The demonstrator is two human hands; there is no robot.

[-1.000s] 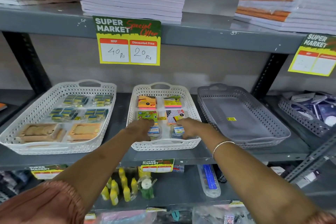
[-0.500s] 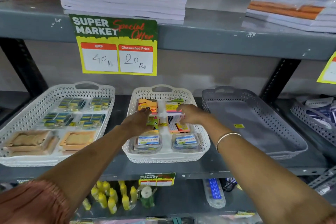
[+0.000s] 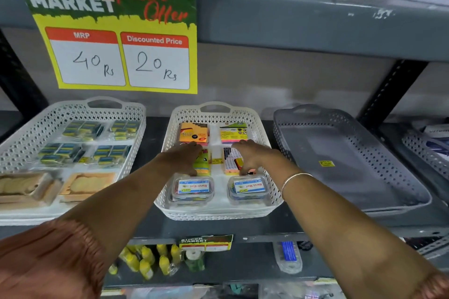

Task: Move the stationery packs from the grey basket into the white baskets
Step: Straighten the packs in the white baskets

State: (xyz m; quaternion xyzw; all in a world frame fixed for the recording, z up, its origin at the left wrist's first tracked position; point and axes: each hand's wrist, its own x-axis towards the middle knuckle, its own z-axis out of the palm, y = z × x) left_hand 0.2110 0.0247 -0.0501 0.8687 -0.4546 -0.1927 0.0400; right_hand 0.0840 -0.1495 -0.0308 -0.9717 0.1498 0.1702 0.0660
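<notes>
Colourful stationery packs [image 3: 194,134] fill both white baskets [image 3: 267,138]; grey basket [image 3: 379,143] bare

Two bare forearms enter from the lower edge of the view. Left sleeve [image 3: 48,260]: rust-brown fabric, finely pleated or crinkled, gathered at a cuff below the elbow; forearm uncovered beyond the cuff. Right sleeve [image 3: 436,285]: same rust-brown gathered fabric, only a small part of the cuff visible at the lower right corner. Right wrist: one thin bangle [image 3: 295,181], pale metallic, plain, with no visible markings. Left hand [image 3: 181,159]: no rings or wristwear visible. Right hand [image 3: 252,156]: no rings visible; fingertips partly blurred.
</notes>
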